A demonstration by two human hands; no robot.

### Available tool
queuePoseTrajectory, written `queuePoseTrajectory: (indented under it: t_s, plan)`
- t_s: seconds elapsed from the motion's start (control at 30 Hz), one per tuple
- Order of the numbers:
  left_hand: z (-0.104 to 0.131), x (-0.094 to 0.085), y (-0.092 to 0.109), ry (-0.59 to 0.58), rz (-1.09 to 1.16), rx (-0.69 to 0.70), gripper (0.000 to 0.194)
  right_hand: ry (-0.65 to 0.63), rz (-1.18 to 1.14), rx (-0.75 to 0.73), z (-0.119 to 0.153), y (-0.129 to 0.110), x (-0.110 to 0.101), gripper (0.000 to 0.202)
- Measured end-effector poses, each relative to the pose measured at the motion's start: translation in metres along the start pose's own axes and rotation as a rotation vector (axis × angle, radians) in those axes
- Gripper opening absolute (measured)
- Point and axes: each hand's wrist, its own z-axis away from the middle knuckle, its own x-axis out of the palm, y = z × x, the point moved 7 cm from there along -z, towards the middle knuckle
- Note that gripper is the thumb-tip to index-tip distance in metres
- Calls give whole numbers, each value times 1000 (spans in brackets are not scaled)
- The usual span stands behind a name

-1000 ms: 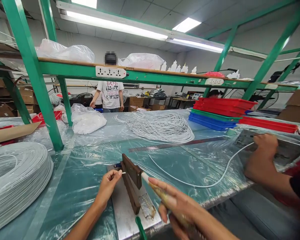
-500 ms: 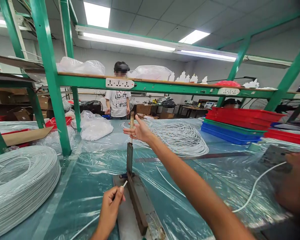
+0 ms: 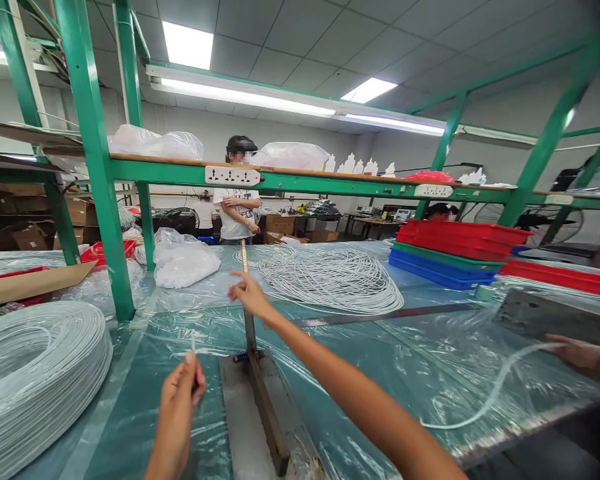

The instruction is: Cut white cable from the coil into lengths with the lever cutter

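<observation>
My left hand (image 3: 184, 385) pinches the end of a thin white cable (image 3: 193, 341), its tip pointing up, left of a metal lever fixture (image 3: 267, 413). The fixture has a flat base, a spring and an upright post (image 3: 245, 257). Beside that post, at mid height, is my right hand (image 3: 247, 292), its fingers partly spread and nothing seen in them. At the right edge another person's hand (image 3: 587, 357) holds a white cable (image 3: 500, 393) that curves down to the table.
A big coil of white cable (image 3: 50, 387) lies at the left, a looser pile (image 3: 335, 280) at the back. Stacked red and blue trays (image 3: 445, 257) stand back right. A green shelf post (image 3: 97, 167) rises at left. A metal ruler (image 3: 380, 317) lies mid-table. A person (image 3: 237, 207) stands beyond.
My left hand has moved left, away from the fixture, with the cable end. My right hand has moved slightly down and left. The person beyond has folded their arms.
</observation>
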Motion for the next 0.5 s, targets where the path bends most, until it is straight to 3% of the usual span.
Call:
queuePoseTrajectory:
  t_s: [0.17, 0.23, 0.37, 0.43, 0.5]
  plan:
    - [4, 13, 58, 27, 347, 140, 49, -707, 77, -41, 115, 15, 95, 54]
    - [9, 24, 70, 13, 434, 149, 47, -810, 19, -36, 144, 20, 119, 59]
    - [17, 38, 81, -9, 364, 163, 40, -693, -302, 66, 157, 16, 125, 65]
    - [18, 39, 80, -49, 171, 163, 48, -567, -380, 48, 155, 5, 107, 61]
    - [19, 38, 72, -152, -54, 118, 63, -410, -420, -2, 154, -10, 76, 54]
